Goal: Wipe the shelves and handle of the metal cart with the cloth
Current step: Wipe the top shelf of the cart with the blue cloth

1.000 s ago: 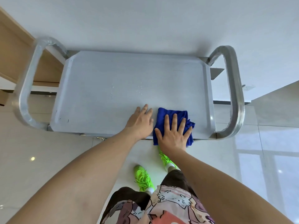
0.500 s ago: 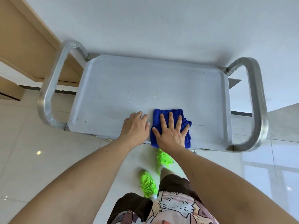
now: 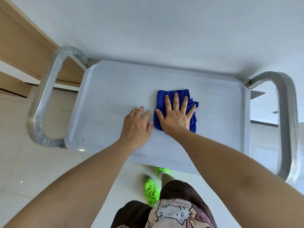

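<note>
I press my right hand (image 3: 175, 116), fingers spread flat, onto the blue cloth (image 3: 166, 96) to scrub the top shelf (image 3: 107, 99), while my left hand (image 3: 136, 125) rests open beside it, bracing the cart.

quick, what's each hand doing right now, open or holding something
Left hand: open, flat on the top shelf, holding nothing.
Right hand: open, fingers spread, pressing the blue cloth flat on the shelf, no grip.

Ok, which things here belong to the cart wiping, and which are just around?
Job: blue cloth under the flat right hand; left hand on the top shelf; cart handles.
Just around: wooden furniture, green shoes.
</note>
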Demonstrator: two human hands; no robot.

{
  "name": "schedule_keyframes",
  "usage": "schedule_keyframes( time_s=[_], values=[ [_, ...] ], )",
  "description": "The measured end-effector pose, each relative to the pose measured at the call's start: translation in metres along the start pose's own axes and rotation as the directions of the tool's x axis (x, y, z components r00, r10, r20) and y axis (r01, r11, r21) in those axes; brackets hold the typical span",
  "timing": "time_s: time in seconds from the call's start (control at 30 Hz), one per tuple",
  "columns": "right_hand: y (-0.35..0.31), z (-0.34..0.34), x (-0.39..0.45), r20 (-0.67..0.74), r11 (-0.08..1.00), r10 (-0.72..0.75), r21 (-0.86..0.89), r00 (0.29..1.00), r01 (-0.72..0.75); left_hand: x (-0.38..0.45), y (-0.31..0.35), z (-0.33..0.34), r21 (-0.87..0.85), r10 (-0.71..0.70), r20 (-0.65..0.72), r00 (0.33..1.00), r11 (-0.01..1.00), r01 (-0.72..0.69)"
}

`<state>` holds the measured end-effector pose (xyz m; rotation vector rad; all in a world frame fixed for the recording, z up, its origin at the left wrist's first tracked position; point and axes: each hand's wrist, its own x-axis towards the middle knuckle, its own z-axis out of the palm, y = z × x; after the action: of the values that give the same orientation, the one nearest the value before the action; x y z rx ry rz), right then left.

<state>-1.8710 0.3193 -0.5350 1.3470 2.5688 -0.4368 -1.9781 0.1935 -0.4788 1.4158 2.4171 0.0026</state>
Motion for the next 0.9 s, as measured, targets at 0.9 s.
schedule_keyframes(
  time_s=[0.9],
  values=[
    [-0.053,0.021,-0.047,0.017,0.988,0.152,0.015,0.988,-0.152,-0.050,-0.071,-0.002,-0.056,0.014,0.029,0.999,0.998,-0.012]
  ],
)
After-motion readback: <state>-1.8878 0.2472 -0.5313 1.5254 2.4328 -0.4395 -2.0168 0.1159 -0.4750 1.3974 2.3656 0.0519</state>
